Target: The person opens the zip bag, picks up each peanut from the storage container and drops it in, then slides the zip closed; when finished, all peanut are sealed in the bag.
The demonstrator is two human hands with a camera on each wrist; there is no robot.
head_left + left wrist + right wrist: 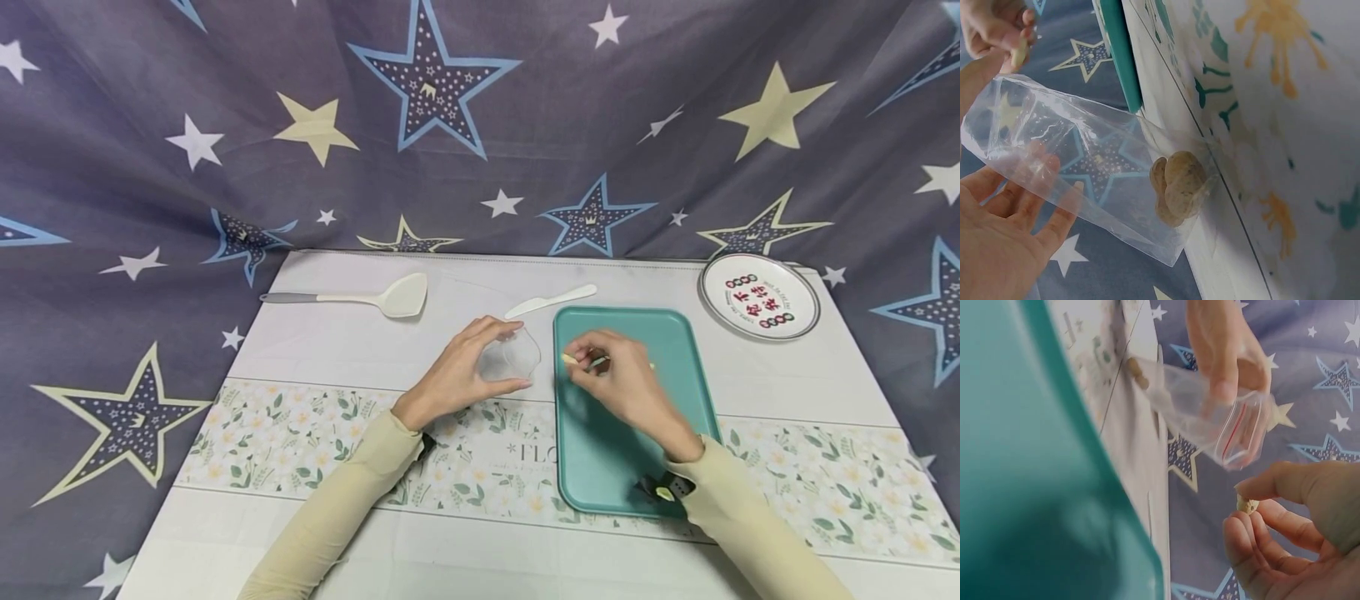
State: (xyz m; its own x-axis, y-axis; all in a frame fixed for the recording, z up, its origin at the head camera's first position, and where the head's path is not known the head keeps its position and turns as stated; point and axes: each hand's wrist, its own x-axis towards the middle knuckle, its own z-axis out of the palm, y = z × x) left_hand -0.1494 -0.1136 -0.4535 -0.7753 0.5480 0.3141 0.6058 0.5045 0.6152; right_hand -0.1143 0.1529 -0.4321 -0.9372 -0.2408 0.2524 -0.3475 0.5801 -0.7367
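Observation:
My left hand (pixel 461 367) holds a clear zip bag (pixel 519 357) by its mouth, thumb and fingers spread apart at the opening. At the bottom of the bag, in the left wrist view, lie peanuts (pixel 1184 184) in their shells. A red line crosses the bag near its mouth in the right wrist view. My right hand (pixel 618 379) is over the left part of the teal tray (pixel 622 467), to the right of the bag and apart from it. Between thumb and fingertips it pinches a peanut (pixel 1246 505), partly covered by the fingers.
Behind the bag lies a white plastic knife (pixel 551 301). A white spatula (pixel 401 297) with a grey handle is at the back left. At the back right stands a white plate (pixel 795 304) with red writing. A small yellowish thing (pixel 652 366) shows beside my right hand.

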